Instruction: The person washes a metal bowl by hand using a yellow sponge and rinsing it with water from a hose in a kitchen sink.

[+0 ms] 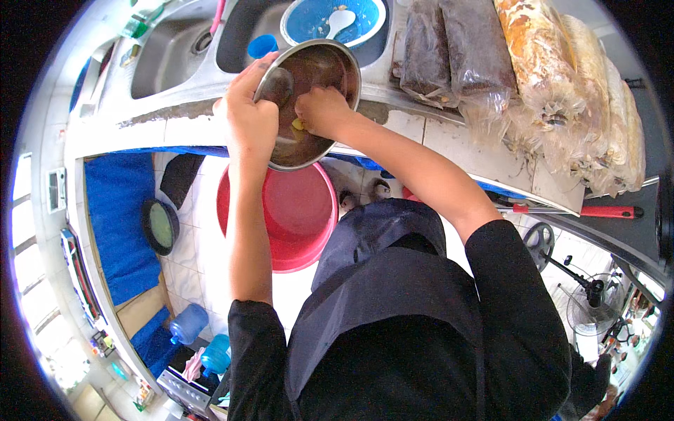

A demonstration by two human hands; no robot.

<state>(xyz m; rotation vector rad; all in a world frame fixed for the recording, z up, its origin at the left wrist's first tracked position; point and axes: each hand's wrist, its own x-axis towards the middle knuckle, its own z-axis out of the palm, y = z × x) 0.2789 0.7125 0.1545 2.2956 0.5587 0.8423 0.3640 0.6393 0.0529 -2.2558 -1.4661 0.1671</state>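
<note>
My left hand grips the left rim of a stainless steel bowl, thumb toward the inside. The bowl is tilted over the counter's front edge, its open side facing me. Inside it, my right hand is curled against the metal wall. A small yellow piece, perhaps a sponge, pokes out from under those fingers; most of it is hidden. Just beyond the bowl, a blue plastic basin with food bits holds a white plastic spoon. A blue cup stands beside it.
A steel sink bowl lies at left. Several plastic-wrapped substrate bags line the counter at right, near a red-handled tool. Below are a red tub, blue water jugs and a fan.
</note>
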